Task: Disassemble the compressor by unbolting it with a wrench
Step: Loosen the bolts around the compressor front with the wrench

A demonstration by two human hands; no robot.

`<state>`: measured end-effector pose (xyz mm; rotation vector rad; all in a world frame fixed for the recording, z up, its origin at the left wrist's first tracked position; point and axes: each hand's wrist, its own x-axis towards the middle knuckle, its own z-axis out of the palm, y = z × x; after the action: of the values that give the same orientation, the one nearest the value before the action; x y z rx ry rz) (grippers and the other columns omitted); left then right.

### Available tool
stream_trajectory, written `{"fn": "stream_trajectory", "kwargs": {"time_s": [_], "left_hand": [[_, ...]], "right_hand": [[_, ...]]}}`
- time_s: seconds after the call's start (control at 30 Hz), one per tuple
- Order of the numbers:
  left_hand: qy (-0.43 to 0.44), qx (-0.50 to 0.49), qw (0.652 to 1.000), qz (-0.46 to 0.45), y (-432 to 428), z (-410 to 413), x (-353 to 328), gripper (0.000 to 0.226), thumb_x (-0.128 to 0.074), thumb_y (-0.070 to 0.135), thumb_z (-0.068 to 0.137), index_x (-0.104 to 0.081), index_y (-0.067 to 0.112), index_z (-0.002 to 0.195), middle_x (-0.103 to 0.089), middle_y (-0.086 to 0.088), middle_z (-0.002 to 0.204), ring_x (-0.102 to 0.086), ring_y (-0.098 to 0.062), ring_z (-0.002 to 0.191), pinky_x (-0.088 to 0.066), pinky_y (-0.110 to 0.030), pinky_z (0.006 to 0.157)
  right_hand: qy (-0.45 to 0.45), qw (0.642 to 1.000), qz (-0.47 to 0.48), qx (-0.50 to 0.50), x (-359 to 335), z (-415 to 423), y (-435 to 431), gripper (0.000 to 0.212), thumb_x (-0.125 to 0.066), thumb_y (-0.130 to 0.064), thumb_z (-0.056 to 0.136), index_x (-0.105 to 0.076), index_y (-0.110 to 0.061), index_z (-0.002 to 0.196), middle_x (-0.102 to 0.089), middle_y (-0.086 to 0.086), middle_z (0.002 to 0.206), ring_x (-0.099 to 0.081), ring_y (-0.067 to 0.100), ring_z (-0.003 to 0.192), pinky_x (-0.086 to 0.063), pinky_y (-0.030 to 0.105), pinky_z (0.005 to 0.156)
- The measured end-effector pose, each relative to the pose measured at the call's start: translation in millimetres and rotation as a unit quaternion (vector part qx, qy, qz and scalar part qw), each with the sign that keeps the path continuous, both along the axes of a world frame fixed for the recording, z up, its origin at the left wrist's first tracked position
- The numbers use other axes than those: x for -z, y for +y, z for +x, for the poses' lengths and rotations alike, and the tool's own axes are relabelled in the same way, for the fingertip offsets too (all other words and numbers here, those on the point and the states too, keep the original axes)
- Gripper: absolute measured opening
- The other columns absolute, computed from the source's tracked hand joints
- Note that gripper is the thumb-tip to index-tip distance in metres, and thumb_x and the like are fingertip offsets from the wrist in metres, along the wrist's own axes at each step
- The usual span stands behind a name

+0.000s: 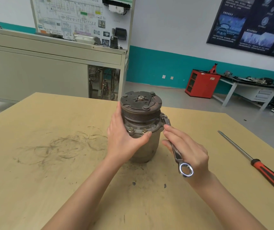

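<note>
The compressor (pixel 141 128) stands upright mid-bench (pixel 50 163). Her left hand (pixel 124 140) grips its body; her right hand (pixel 186 151) holds the wrench (pixel 177 151) on a flange bolt. Next, I'd guess, a firm turn.

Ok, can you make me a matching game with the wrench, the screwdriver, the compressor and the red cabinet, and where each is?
1 wrench
2 screwdriver
3 compressor
4 red cabinet

A upright on the table, gripped by the left hand
B lying alone on the table's right side
C on the floor by the far wall
D held in the right hand

Pairs: 1-D, 2-B, 3-A, 4-C.
</note>
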<state>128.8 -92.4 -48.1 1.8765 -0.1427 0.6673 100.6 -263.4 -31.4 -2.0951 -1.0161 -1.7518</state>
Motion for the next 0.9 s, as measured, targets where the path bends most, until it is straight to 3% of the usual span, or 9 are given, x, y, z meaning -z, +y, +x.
{"fn": "stream_trajectory", "kwargs": {"time_s": [0.07, 0.13, 0.27, 0.33, 0.43, 0.6, 0.7, 0.83, 0.9], "left_hand": [[0.000, 0.002, 1.000, -0.001, 0.0, 0.0, 0.1, 0.119, -0.066, 0.067, 0.056, -0.013, 0.027, 0.154, -0.033, 0.009, 0.150, -0.032, -0.012, 0.140, -0.028, -0.052, 0.115], [0.002, 0.000, 1.000, 0.002, 0.5, 0.2, 0.6, 0.119, -0.065, 0.068, 0.056, -0.012, 0.027, 0.154, -0.032, 0.008, 0.150, -0.031, -0.012, 0.140, -0.027, -0.052, 0.115], [0.005, 0.003, 1.000, 0.000, 1.1, 1.4, 0.8, 0.120, -0.065, 0.067, 0.055, -0.010, 0.028, 0.154, -0.031, 0.008, 0.150, -0.030, -0.012, 0.140, -0.028, -0.052, 0.115], [0.006, 0.004, 1.000, 0.000, 1.0, 2.0, 0.9, 0.119, -0.065, 0.066, 0.055, -0.010, 0.029, 0.154, -0.031, 0.009, 0.149, -0.030, -0.011, 0.139, -0.028, -0.052, 0.115], [0.004, 0.005, 1.000, -0.003, 0.4, 2.7, 1.0, 0.119, -0.065, 0.066, 0.055, -0.010, 0.029, 0.154, -0.031, 0.011, 0.149, -0.030, -0.011, 0.139, -0.028, -0.052, 0.115], [-0.002, 0.008, 1.000, -0.006, 1.3, 5.0, 1.9, 0.118, -0.067, 0.065, 0.056, -0.012, 0.030, 0.154, -0.030, 0.019, 0.142, -0.030, -0.008, 0.138, -0.029, -0.051, 0.115], [-0.005, 0.007, 1.000, -0.004, 1.2, 5.8, 3.2, 0.117, -0.067, 0.065, 0.056, -0.011, 0.032, 0.153, -0.029, 0.021, 0.142, -0.029, -0.006, 0.138, -0.029, -0.050, 0.115], [-0.010, 0.003, 1.000, -0.002, 1.0, 6.7, 5.1, 0.117, -0.068, 0.064, 0.056, -0.012, 0.032, 0.153, -0.029, 0.021, 0.141, -0.029, -0.006, 0.139, -0.030, -0.050, 0.114], [-0.012, 0.001, 1.000, -0.004, 0.7, 6.6, 5.1, 0.116, -0.068, 0.064, 0.056, -0.012, 0.032, 0.153, -0.029, 0.022, 0.139, -0.030, -0.005, 0.138, -0.030, -0.050, 0.114]], "right_hand": [[0.006, 1.000, 0.004, -0.024, -1.1, 5.6, -3.6, 0.036, -0.051, -0.019, 0.098, -0.073, 0.006, 0.083, -0.072, 0.016, 0.094, -0.072, 0.020, 0.079, -0.056, 0.025, 0.068], [0.100, 0.982, 0.100, -0.128, -0.6, 9.4, -3.8, 0.025, -0.047, -0.012, 0.098, -0.068, -0.001, 0.088, -0.070, 0.016, 0.093, -0.070, 0.018, 0.085, -0.056, 0.024, 0.074], [0.286, 0.792, 0.423, -0.335, -5.7, 20.4, -0.8, 0.017, -0.030, -0.004, 0.097, -0.041, -0.016, 0.094, -0.069, 0.002, 0.081, -0.068, 0.020, 0.066, -0.054, 0.027, 0.064], [0.335, 0.710, 0.496, -0.370, -16.7, 35.0, -9.6, 0.019, -0.025, 0.001, 0.096, -0.034, -0.014, 0.090, -0.069, 0.007, 0.073, -0.063, 0.023, 0.055, -0.050, 0.026, 0.055], [0.437, 0.642, 0.497, -0.387, -40.8, 66.7, -27.1, 0.021, -0.025, 0.003, 0.098, -0.036, -0.012, 0.089, -0.065, 0.008, 0.070, -0.057, 0.022, 0.051, -0.044, 0.025, 0.049], [0.653, 0.554, 0.392, -0.335, -62.2, 119.0, -38.4, 0.018, -0.035, -0.006, 0.100, -0.054, -0.006, 0.103, -0.066, 0.003, 0.069, -0.061, 0.012, 0.059, -0.048, 0.019, 0.053], [0.712, 0.530, 0.343, -0.308, -70.1, 137.9, -29.6, 0.018, -0.042, -0.007, 0.098, -0.059, -0.003, 0.103, -0.064, 0.002, 0.066, -0.055, 0.007, 0.050, -0.044, 0.015, 0.045], [0.732, 0.574, 0.291, -0.223, -79.5, 152.1, 1.6, 0.018, -0.055, -0.005, 0.091, -0.071, -0.003, 0.083, -0.063, 0.007, 0.078, -0.047, 0.014, 0.065, -0.032, 0.020, 0.055], [0.740, 0.584, 0.276, -0.189, -80.1, 151.2, 12.5, 0.014, -0.055, -0.002, 0.090, -0.068, 0.001, 0.086, -0.060, 0.012, 0.085, -0.044, 0.017, 0.068, -0.028, 0.023, 0.056]]}}
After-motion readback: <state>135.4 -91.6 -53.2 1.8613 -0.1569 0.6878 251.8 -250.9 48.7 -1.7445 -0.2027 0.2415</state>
